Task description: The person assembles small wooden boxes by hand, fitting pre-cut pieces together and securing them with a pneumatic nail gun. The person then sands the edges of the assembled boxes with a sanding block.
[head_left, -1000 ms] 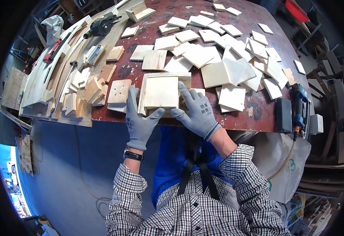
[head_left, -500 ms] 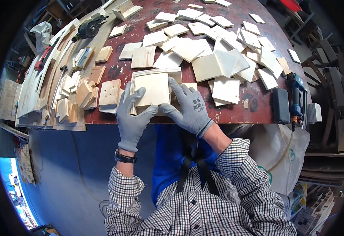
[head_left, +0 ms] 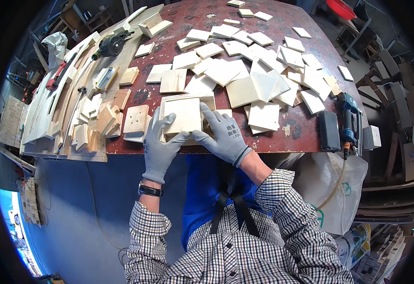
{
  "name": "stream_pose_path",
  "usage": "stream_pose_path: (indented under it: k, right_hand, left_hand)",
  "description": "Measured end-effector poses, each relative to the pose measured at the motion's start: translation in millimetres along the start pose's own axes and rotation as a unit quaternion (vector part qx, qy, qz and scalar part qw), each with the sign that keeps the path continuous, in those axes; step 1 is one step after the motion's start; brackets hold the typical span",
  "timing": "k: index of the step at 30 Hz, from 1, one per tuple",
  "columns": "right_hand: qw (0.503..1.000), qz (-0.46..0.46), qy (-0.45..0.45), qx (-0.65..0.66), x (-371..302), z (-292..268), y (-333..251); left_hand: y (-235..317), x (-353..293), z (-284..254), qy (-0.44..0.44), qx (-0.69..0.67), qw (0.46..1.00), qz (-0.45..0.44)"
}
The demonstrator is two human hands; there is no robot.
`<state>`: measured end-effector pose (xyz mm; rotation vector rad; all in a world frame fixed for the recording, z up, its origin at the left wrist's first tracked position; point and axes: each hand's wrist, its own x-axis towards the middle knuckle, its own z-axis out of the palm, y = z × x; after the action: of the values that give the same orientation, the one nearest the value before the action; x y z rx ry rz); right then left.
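Bracing a stack of square plywood panels [head_left: 182, 116] at the near edge of the red worktable [head_left: 306, 128], both gloved hands flank it. Left hand [head_left: 158, 146]: fingers spread, curled onto the stack's near-left corner, prob. to hold edges flush. Right hand [head_left: 223, 135]: fingers apart, pressed flat vs. the right side. Loose plywood squares [head_left: 263, 85] lie scattered beyond; a nail gun [head_left: 346, 118] sits well apart, to the right.
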<state>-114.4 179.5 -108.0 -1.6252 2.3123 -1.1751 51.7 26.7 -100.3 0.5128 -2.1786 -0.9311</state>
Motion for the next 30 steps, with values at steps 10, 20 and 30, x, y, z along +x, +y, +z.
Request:
stream_pose_path:
  k: [10, 20, 30]
  right_hand:
    - [0.917, 0.101, 0.340, -0.180, -63, -231, 53]
    - [0.742, 0.577, 0.046, -0.338, -89, -333, 203]
    - [0.799, 0.520, 0.140, -0.268, -117, -386, 253]
  left_hand:
    - [-11, -8, -2, -0.007, -0.012, 0.999, -0.033]
    - [-12, -5, 1, 0.008, -0.040, 0.999, -0.014]
    - [3, -3, 1, 0.006, 0.025, 0.999, -0.046]
